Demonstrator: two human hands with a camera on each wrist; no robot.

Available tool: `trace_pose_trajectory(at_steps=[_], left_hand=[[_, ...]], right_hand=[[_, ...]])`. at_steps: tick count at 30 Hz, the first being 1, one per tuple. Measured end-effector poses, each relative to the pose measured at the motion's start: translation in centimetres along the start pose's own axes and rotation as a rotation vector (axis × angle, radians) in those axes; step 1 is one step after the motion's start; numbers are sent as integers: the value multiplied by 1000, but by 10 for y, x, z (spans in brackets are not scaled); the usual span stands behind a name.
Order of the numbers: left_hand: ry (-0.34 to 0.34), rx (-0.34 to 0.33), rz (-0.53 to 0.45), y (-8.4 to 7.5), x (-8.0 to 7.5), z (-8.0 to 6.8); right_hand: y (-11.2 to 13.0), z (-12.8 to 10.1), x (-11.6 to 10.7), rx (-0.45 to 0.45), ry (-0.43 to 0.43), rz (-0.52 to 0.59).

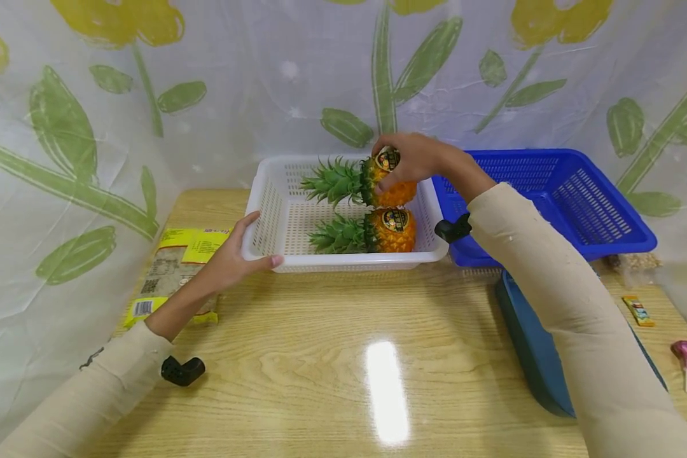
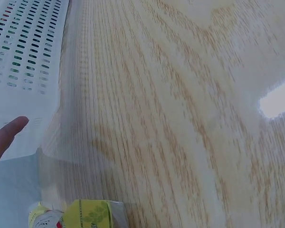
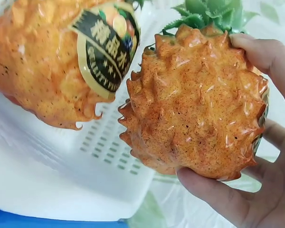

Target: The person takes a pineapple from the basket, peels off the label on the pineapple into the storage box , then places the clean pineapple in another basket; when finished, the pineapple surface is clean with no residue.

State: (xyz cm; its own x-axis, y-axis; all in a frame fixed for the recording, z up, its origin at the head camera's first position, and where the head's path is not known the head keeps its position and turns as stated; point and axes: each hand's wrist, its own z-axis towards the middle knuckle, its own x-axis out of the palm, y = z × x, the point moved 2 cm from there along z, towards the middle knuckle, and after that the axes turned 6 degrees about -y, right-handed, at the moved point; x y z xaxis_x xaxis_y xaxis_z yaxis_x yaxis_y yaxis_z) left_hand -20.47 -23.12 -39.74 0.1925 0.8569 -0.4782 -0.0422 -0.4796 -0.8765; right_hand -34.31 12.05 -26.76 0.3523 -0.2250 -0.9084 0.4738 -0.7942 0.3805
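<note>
My right hand (image 1: pixel 415 159) grips an orange pineapple (image 3: pixel 194 104) with green leaves, its thumb and fingers spread round the body. This pineapple is at the back of a white plastic basket (image 1: pixel 349 259). A second pineapple (image 1: pixel 392 230) with a black and gold label lies in front of it, leaves pointing left. Both look glossy, like models. At the basket's front left corner, my left hand (image 1: pixel 237 257) holds the basket, thumb against the front wall and fingers along the left side. The left wrist view shows only one digit (image 2: pixel 8 135) against the white wall.
A blue basket (image 1: pixel 618 245) stands right of the white one. Before it sits a dark teal tray (image 1: pixel 521 337), partly under my right arm. A yellow-edged packet (image 1: pixel 172 267) lies at left. A small wrapped packet (image 1: pixel 639 310) and a lollipop (image 1: pixel 685 350) lie far right.
</note>
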Motion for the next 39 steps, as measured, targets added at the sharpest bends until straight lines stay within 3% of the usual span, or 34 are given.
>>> trace_pose_trajectory(at_steps=[11, 20, 39], left_hand=[[-12, -19, 11, -2, -1, 1], [-13, 0, 0, -3, 0, 6], [4, -1, 5, -3, 0, 6]], right_hand=[[21, -29, -3, -58, -76, -22], [37, -60, 1, -85, -87, 32], [61, -128, 41, -62, -75, 104]])
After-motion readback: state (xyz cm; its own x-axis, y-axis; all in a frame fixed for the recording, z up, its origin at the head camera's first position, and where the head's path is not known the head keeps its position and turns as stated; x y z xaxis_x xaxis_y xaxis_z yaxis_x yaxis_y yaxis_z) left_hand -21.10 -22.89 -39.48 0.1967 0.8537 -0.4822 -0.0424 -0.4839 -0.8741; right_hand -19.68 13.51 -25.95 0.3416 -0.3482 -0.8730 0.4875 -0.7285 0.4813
